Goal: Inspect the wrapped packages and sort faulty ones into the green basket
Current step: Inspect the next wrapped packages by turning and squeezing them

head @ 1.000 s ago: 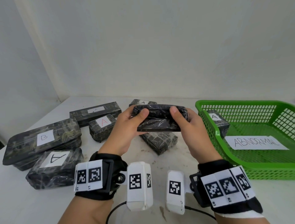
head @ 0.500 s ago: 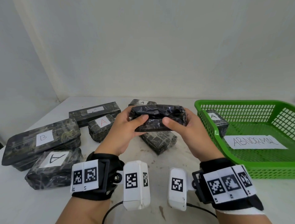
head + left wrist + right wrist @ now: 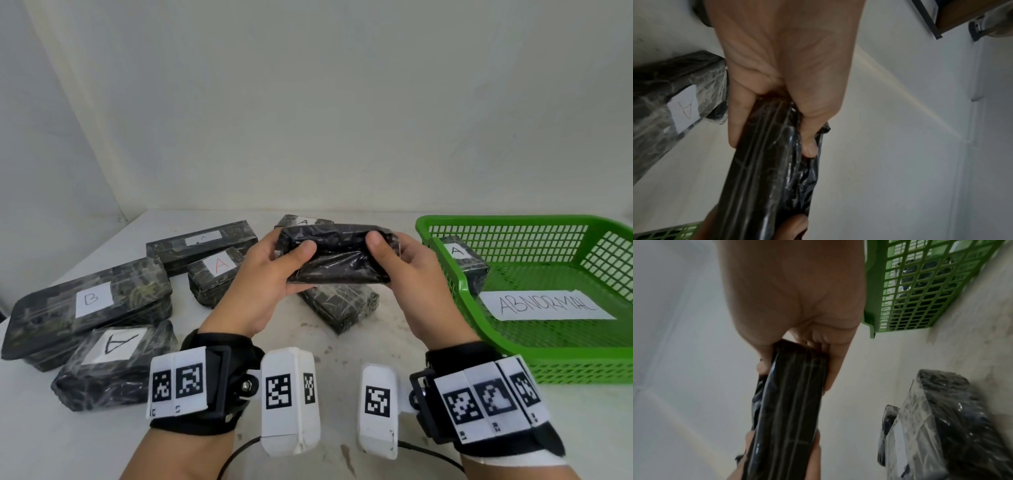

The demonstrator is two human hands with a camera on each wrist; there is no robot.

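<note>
Left hand (image 3: 270, 284) and right hand (image 3: 411, 274) grip the package (image 3: 337, 257) ends; stiff inside, its slick film looks loose

My forearms are bare, no sleeves. Left hand (image 3: 263, 284): black fabric wrist strap (image 3: 205, 425) carrying white panels with black square fiducial markers (image 3: 178, 380); a black bracket with a silver bolt (image 3: 246, 386) holds a white boxy camera housing (image 3: 289, 401), also marker-tagged. Right hand (image 3: 418, 284): matching black strap (image 3: 544, 442), three marker panels (image 3: 489, 401), white band beneath, white housing (image 3: 376, 411). Thin black cables (image 3: 236, 455) trail from both housings.
</note>
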